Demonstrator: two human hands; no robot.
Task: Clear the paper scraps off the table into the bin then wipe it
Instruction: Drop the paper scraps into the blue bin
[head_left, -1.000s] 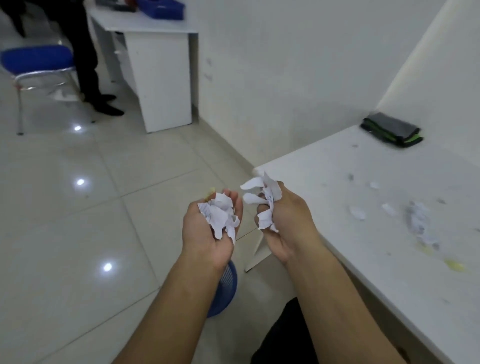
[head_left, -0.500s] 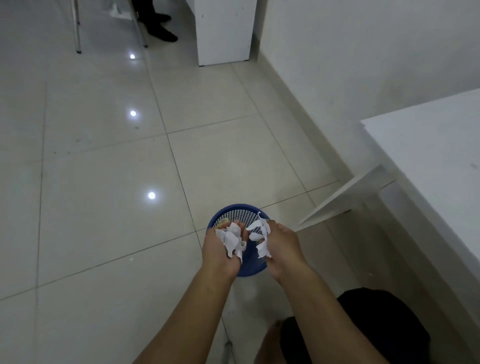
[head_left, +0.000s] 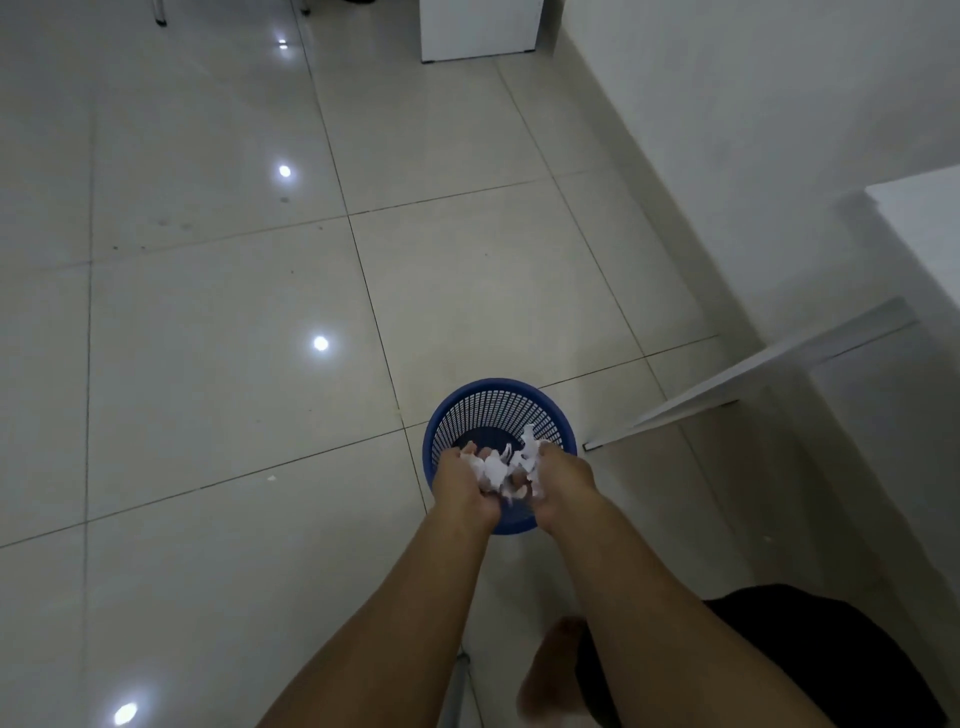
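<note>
Reaching down side by side, left hand (head_left: 464, 486) and right hand (head_left: 563, 483) clutch paper scraps (head_left: 506, 467) above the bin (head_left: 447, 415).

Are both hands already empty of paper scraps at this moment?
No: the left hand and right hand both hold crumpled white paper scraps over the open blue mesh bin.

- We see dim, greyish light overall.
- Ceiling lamps glare as bright spots on the glossy floor (head_left: 208, 364).
- Our wide lens bends the edges; the hands look slightly blurred.
</note>
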